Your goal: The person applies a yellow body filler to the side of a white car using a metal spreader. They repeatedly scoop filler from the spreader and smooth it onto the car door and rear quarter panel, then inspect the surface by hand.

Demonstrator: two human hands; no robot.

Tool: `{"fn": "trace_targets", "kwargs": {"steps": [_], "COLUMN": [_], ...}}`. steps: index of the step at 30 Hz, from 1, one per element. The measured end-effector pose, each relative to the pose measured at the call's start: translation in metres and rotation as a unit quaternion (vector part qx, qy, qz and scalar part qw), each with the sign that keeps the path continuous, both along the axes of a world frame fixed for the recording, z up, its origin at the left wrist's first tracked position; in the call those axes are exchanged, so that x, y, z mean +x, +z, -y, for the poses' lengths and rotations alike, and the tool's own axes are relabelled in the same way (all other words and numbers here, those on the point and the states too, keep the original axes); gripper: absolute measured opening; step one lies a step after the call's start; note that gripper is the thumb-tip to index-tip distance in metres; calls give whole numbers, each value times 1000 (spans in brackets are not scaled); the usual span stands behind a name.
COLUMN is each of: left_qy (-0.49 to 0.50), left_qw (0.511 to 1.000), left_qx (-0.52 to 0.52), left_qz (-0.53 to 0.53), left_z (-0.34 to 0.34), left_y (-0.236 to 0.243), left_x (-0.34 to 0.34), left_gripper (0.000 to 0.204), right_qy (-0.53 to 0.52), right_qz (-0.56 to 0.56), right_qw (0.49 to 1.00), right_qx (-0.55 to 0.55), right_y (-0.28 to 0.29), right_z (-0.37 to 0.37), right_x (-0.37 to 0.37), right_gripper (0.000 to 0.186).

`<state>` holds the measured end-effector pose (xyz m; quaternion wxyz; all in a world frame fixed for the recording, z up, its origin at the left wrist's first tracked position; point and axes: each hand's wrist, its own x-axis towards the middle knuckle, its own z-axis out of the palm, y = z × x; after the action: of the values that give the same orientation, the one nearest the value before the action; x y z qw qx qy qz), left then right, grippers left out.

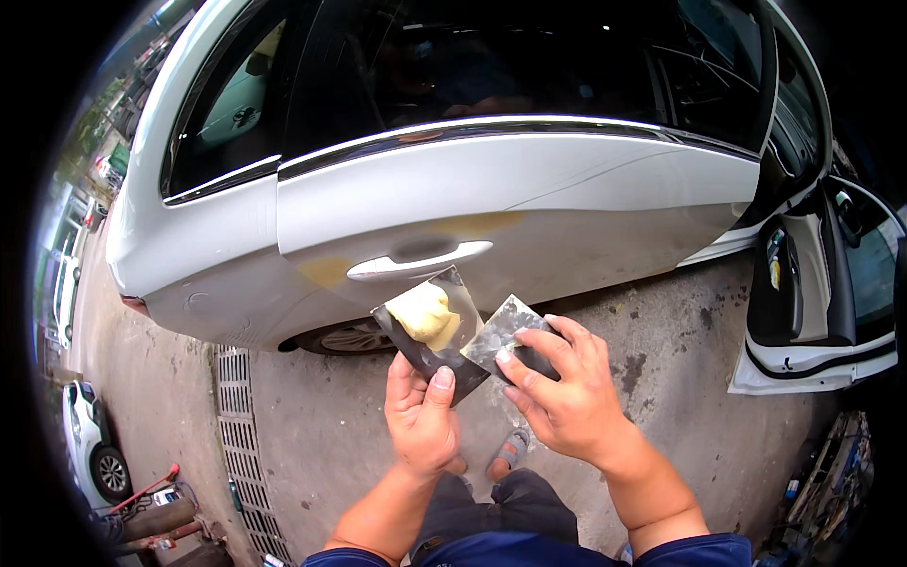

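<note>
My left hand (422,408) grips a dark flat mixing board (442,365) by its lower end, thumb on top. A lump of pale yellow body filler (424,314) sits on the board's upper half, with a thin smear beside it. Between the fingers and thumb of my right hand (564,386) is a dark, stained flat spreader (511,326). Its left corner meets or overlaps the board's right edge. Just beyond both hands is a white car door (397,203) with a white handle (420,262). Yellowish patches (324,272) show on the door around the handle.
At the right an opened car door (803,283) stands out from the body. A metal drain grate (244,444) runs along the concrete floor on the left. Red-handled equipment (156,515) lies at lower left, near another white car (94,444). Assorted gear (831,482) is piled at lower right.
</note>
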<state>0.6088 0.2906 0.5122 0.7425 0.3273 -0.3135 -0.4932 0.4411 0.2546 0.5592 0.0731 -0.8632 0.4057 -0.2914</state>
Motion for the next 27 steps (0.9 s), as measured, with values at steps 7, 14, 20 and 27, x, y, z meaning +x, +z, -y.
{"fn": "trace_targets", "kwargs": {"steps": [7, 14, 20, 27], "left_qy": [39, 31, 236, 226], "left_qw": [999, 999, 876, 965], "left_qx": [28, 21, -70, 25], "left_qz": [22, 22, 414, 133], "left_z": [-6, -12, -23, -56], "left_y": [19, 45, 67, 35], "left_x": [11, 13, 19, -22], "left_gripper": [45, 53, 52, 50], "right_qy": [74, 154, 206, 251], "right_qz": [71, 48, 113, 228], "right_qw": [995, 987, 955, 842], "right_qx": [-3, -19, 181, 419], "right_y": [29, 44, 26, 30], "right_z": [25, 27, 46, 99], "right_x": [-4, 40, 8, -59], "right_gripper": [35, 37, 32, 35]}}
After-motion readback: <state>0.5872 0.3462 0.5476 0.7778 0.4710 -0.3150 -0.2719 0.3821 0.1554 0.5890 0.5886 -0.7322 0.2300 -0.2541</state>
